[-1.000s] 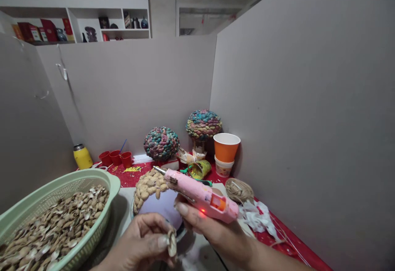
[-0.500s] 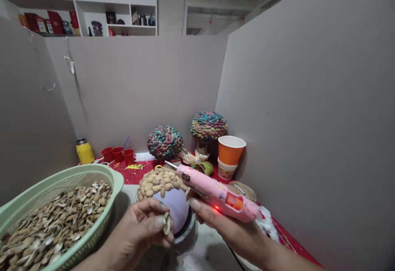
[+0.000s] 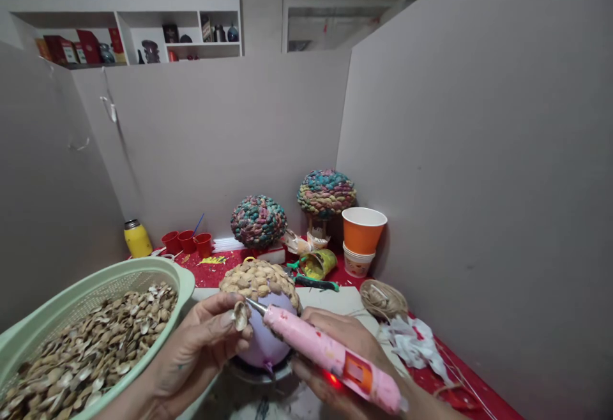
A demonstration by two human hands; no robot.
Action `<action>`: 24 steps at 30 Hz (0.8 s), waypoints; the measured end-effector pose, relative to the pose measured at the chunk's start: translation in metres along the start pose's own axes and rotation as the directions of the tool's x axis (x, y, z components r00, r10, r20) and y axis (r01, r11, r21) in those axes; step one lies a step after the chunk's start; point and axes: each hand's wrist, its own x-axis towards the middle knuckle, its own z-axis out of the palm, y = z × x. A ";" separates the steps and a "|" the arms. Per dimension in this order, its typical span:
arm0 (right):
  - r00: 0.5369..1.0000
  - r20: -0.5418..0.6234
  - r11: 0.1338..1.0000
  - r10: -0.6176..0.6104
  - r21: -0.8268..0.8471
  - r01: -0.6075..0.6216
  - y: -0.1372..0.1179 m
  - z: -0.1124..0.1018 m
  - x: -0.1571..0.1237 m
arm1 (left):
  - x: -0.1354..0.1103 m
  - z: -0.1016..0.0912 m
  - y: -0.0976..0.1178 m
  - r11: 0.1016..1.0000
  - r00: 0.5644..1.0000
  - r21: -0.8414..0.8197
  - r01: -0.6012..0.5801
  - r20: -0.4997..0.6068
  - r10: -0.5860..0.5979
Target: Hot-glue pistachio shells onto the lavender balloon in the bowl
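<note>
Between its thumb and fingers, my left hand pinches a nut shell half, its hollow side showing. My right hand is wrapped round a pink hot glue gun with a red light glowing underneath. The gun's metal nozzle points left and reaches the shell's edge; whether they touch I cannot tell. Behind both hands a purple balloon sits knot forward on a dark round stand. Tan nut shells cover the balloon's upper part, and its lower front is bare.
A green basket full of shells stands at left. Behind are two colourful shell-covered domes, red cups, a yellow bottle and an orange paper cup. Green-handled pliers, twine and white plastic lie at right.
The glue gun has swung down and left, bringing its nozzle to the shell. My left hand has raised the shell and turned its hollow side into view.
</note>
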 end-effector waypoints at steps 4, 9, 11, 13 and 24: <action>1.000 0.010 0.994 0.024 0.107 -0.025 -0.002 0.000 0.001 | 0.003 -0.003 -0.002 1.000 1.000 0.014 -0.011 0.028 0.010; 0.995 0.062 0.980 0.072 0.181 -0.082 -0.001 -0.001 0.002 | 0.008 -0.002 -0.004 0.999 0.996 0.035 -0.023 0.083 0.020; 0.995 0.062 0.977 0.072 0.197 -0.083 0.001 0.001 0.001 | 0.007 -0.001 -0.004 0.999 0.996 0.030 -0.027 0.086 0.024; 0.997 0.055 0.976 0.062 0.204 -0.071 0.004 0.003 0.000 | 0.005 0.000 -0.003 0.999 0.997 0.027 -0.032 0.073 0.030; 0.986 -0.098 0.989 -0.136 0.037 0.141 0.000 0.007 0.005 | -0.002 0.006 0.003 0.998 0.997 0.036 -0.053 0.060 0.051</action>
